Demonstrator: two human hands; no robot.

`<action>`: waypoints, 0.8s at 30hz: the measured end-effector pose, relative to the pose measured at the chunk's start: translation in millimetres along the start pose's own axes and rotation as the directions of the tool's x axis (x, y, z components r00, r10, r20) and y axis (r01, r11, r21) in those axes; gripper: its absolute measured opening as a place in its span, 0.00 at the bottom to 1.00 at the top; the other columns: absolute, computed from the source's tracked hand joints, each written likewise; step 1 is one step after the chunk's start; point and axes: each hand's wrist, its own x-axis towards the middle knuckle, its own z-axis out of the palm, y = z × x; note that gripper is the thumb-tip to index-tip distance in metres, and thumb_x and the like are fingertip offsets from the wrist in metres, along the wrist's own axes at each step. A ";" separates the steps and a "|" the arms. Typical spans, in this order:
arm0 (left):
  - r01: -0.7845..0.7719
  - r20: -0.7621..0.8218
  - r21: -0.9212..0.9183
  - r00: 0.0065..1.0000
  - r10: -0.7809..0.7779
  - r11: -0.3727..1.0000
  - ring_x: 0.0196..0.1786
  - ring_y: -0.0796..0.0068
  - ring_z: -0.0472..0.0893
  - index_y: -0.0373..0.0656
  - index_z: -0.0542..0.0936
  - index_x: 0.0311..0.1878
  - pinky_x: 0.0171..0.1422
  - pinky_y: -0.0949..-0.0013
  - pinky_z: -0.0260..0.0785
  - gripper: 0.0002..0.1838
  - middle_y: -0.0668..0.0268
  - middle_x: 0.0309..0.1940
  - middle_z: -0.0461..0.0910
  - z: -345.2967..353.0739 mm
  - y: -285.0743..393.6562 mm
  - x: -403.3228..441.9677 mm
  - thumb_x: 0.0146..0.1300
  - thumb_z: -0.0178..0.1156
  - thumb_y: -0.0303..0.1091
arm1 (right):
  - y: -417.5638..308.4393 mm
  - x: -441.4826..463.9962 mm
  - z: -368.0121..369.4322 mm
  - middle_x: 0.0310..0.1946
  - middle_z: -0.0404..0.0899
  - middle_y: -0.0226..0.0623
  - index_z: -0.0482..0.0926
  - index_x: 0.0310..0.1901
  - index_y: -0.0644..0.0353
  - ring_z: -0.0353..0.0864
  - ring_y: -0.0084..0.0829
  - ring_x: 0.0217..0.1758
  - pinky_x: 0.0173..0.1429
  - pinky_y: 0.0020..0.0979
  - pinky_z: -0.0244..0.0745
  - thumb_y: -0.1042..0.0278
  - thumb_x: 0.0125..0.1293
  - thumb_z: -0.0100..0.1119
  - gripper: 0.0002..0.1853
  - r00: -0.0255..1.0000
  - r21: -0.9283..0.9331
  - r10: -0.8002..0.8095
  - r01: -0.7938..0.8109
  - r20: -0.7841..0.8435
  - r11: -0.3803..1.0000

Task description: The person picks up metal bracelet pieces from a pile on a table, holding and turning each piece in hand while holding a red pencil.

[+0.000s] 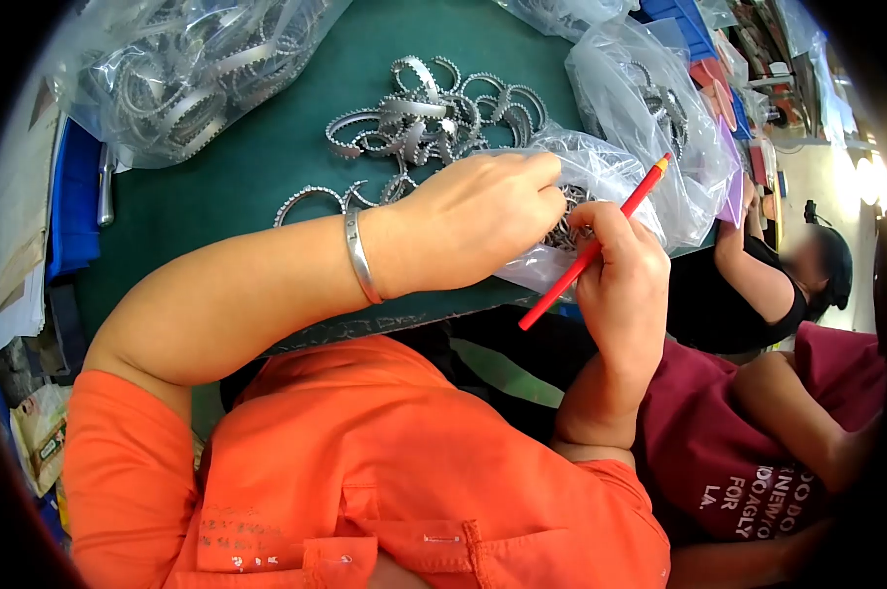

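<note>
My left hand (478,221), with a silver bangle (362,257) on the wrist, is closed over the near side of a clear plastic bag (600,162). Its fingertips are curled out of sight, so what they grip is hidden. Beside it, my right hand (628,280) holds a red pencil (566,290), slanted with its yellowish end up and to the right. Small metal pieces (564,231) show inside the bag between both hands. Behind my left hand lies a loose pile of toothed metal rings (429,118) on the green table (237,201).
A big clear bag of metal rings (188,88) stands at the back left. Another bag of rings (649,98) is at the back right. A blue bin (75,196) sits by the left edge. On the right are a person in maroon (728,432) and another in black (728,299).
</note>
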 end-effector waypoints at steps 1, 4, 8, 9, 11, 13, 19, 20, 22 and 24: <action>-0.003 0.003 0.006 1.000 0.003 1.000 0.31 0.57 0.72 0.37 0.68 0.24 0.35 0.62 0.67 0.05 0.57 0.27 0.66 1.4 -0.3 -0.3 0.47 0.54 0.25 | -0.2 -0.3 1.4 0.22 0.75 0.43 0.74 0.30 0.61 0.75 0.44 0.27 0.32 0.36 0.70 0.86 0.46 0.52 0.10 1.000 -0.019 0.021 -0.020 0.019 1.000; -0.022 0.015 0.055 1.000 0.021 0.998 0.30 0.58 0.71 0.38 0.68 0.23 0.33 0.62 0.66 0.05 0.58 0.26 0.65 1.9 -0.5 0.9 0.46 0.55 0.26 | -5.8 -1.2 3.5 0.21 0.74 0.40 0.76 0.30 0.57 0.76 0.43 0.28 0.32 0.37 0.70 0.85 0.44 0.53 0.11 0.999 -0.098 0.034 -0.031 0.036 0.995; -0.032 0.014 -0.009 0.999 0.033 0.999 0.31 0.58 0.72 0.37 0.70 0.25 0.34 0.63 0.68 0.04 0.59 0.28 0.67 0.2 -3.1 -6.3 0.48 0.55 0.23 | 2.0 -2.1 5.5 0.22 0.74 0.39 0.75 0.31 0.57 0.74 0.44 0.28 0.31 0.37 0.70 0.83 0.43 0.55 0.12 1.000 -0.020 0.010 -0.011 -0.016 1.000; -0.018 -0.048 -0.069 0.999 0.015 0.997 0.32 0.59 0.73 0.37 0.71 0.26 0.34 0.65 0.68 0.04 0.59 0.29 0.69 0.1 -1.5 -8.2 0.48 0.56 0.22 | 4.9 -3.0 5.2 0.22 0.74 0.38 0.74 0.33 0.56 0.73 0.44 0.28 0.29 0.39 0.69 0.82 0.43 0.55 0.13 0.997 0.051 -0.024 0.027 -0.069 0.998; 0.037 -0.134 -0.136 0.989 -0.056 0.990 0.31 0.60 0.74 0.36 0.72 0.28 0.34 0.67 0.69 0.04 0.59 0.29 0.70 -0.5 3.3 -11.2 0.48 0.57 0.20 | 2.1 -8.2 0.5 0.25 0.77 0.37 0.76 0.35 0.59 0.76 0.35 0.27 0.32 0.29 0.71 0.86 0.42 0.56 0.15 0.984 0.292 0.170 -0.148 -0.053 0.945; 0.193 -0.173 -0.295 0.952 -0.251 0.936 0.29 0.72 0.77 0.35 0.75 0.33 0.33 0.75 0.70 0.07 0.63 0.28 0.74 -5.4 6.3 -13.7 0.49 0.59 0.17 | 1.0 -10.1 -0.6 0.27 0.78 0.37 0.77 0.35 0.61 0.77 0.29 0.27 0.34 0.25 0.71 0.87 0.43 0.55 0.15 0.969 0.449 0.237 -0.181 -0.071 0.875; 0.448 0.094 -0.716 0.822 -0.562 0.536 0.35 0.82 0.79 0.34 0.74 0.36 0.39 0.78 0.72 0.05 0.66 0.33 0.77 -7.3 19.5 -18.8 0.56 0.55 0.18 | 5.5 -14.3 -1.9 0.28 0.79 0.31 0.77 0.34 0.67 0.71 0.15 0.28 0.35 0.17 0.67 0.87 0.50 0.52 0.09 0.934 0.815 0.309 -0.315 0.178 0.486; 0.448 0.134 -0.784 0.798 -0.587 0.429 0.35 0.81 0.79 0.34 0.73 0.37 0.40 0.78 0.72 0.05 0.66 0.33 0.77 -6.1 20.2 -18.6 0.57 0.54 0.18 | 5.7 -14.8 -1.5 0.28 0.79 0.31 0.77 0.34 0.67 0.71 0.15 0.28 0.35 0.17 0.67 0.87 0.50 0.52 0.09 0.934 0.812 0.311 -0.318 0.179 0.489; 0.460 0.164 -0.799 0.786 -0.596 0.387 0.36 0.80 0.79 0.33 0.72 0.38 0.41 0.78 0.72 0.06 0.66 0.34 0.77 -6.8 20.4 -16.4 0.57 0.53 0.18 | 6.4 -15.2 1.5 0.29 0.79 0.31 0.77 0.33 0.67 0.71 0.14 0.28 0.35 0.17 0.67 0.88 0.50 0.52 0.09 0.930 0.859 0.313 -0.314 0.194 0.403; 0.451 0.192 -0.838 0.771 -0.607 0.307 0.36 0.79 0.80 0.34 0.72 0.38 0.40 0.77 0.73 0.05 0.66 0.33 0.76 -6.0 20.1 -14.8 0.57 0.52 0.17 | 4.5 -14.2 1.3 0.29 0.79 0.32 0.77 0.33 0.67 0.71 0.14 0.28 0.35 0.17 0.67 0.87 0.51 0.52 0.09 0.923 0.855 0.329 -0.329 0.201 0.400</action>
